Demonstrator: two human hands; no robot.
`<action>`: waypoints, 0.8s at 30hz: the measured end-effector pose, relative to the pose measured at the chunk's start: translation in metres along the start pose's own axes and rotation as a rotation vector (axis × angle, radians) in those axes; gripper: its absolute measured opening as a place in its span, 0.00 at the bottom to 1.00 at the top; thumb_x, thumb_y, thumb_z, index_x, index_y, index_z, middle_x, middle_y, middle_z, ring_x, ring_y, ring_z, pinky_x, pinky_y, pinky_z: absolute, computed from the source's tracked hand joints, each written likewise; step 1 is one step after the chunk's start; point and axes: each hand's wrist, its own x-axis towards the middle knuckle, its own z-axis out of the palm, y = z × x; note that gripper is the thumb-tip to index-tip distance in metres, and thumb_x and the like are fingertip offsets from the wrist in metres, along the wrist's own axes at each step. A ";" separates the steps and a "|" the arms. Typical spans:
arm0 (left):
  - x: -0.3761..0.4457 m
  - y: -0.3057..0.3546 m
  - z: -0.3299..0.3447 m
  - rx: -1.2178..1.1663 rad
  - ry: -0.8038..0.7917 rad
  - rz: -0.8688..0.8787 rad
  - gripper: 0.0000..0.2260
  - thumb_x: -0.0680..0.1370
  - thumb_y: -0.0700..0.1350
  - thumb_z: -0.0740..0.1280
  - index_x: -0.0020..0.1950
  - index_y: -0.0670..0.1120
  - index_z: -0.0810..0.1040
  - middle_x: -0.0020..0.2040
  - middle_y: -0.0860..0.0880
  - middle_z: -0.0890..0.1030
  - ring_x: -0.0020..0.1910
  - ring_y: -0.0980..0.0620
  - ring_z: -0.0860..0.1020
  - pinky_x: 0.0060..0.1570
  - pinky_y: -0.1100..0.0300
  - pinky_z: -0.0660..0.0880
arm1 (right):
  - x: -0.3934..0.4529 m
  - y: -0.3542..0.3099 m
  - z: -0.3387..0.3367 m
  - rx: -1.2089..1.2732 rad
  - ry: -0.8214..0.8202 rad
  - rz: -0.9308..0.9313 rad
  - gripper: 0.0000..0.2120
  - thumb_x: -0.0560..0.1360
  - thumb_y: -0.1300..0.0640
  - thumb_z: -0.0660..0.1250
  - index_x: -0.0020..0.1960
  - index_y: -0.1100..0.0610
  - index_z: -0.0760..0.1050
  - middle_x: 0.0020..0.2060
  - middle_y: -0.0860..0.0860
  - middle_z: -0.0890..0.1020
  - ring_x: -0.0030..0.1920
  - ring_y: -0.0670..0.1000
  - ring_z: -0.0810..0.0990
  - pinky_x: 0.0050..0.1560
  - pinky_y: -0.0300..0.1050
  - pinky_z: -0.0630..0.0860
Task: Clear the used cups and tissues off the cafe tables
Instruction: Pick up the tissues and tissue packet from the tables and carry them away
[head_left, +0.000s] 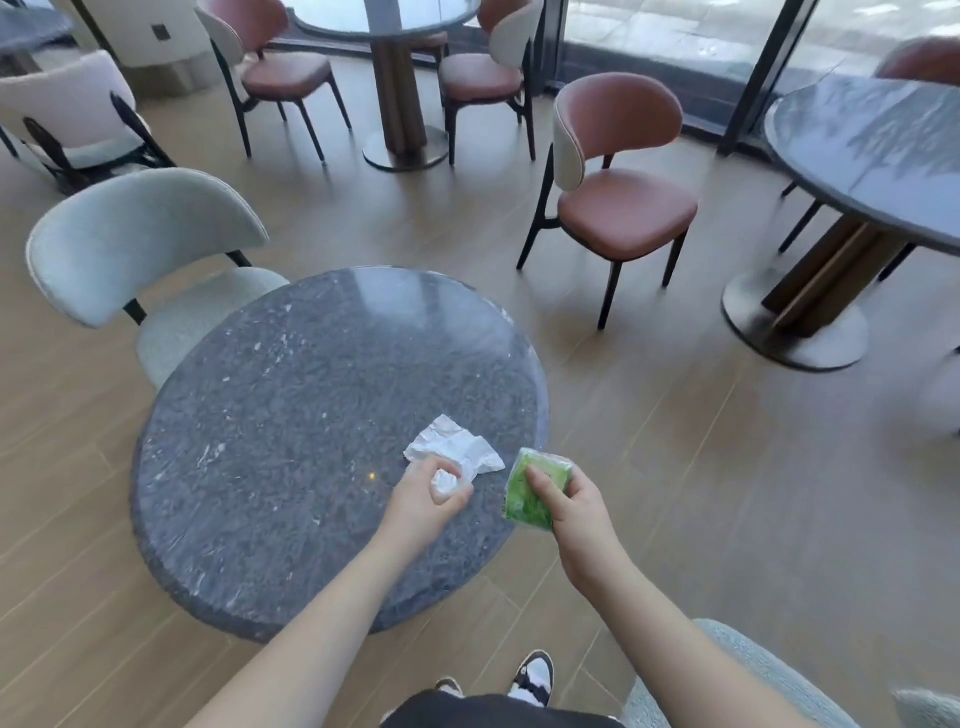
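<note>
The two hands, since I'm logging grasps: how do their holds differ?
The left hand grips a crumpled white tissue lying on the grey table; the right hand holds a green packet at the table's edge. Both are closed on something.

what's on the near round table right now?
One crumpled white tissue lies on the round table. The left hand grips a balled tissue over it; the surface under the hand is hidden. No cups visible.
</note>
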 end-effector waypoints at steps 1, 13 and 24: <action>0.007 -0.004 0.003 0.022 -0.003 0.009 0.11 0.77 0.48 0.75 0.46 0.62 0.75 0.52 0.55 0.76 0.42 0.62 0.74 0.40 0.74 0.66 | 0.004 0.005 0.000 -0.005 -0.002 0.018 0.05 0.77 0.59 0.71 0.53 0.56 0.80 0.44 0.49 0.87 0.44 0.46 0.85 0.42 0.40 0.79; 0.083 -0.052 0.029 0.634 -0.046 -0.011 0.24 0.86 0.51 0.57 0.81 0.48 0.60 0.82 0.45 0.60 0.81 0.44 0.55 0.76 0.50 0.56 | 0.041 0.020 -0.006 -0.095 0.083 0.140 0.05 0.78 0.59 0.71 0.54 0.56 0.80 0.44 0.50 0.87 0.43 0.47 0.86 0.40 0.39 0.79; 0.096 -0.080 0.044 0.777 -0.236 -0.002 0.37 0.79 0.65 0.65 0.82 0.54 0.56 0.83 0.44 0.53 0.83 0.43 0.49 0.78 0.46 0.50 | 0.064 0.014 0.009 -0.078 0.133 0.108 0.07 0.77 0.57 0.72 0.54 0.55 0.80 0.46 0.52 0.87 0.45 0.48 0.85 0.40 0.39 0.79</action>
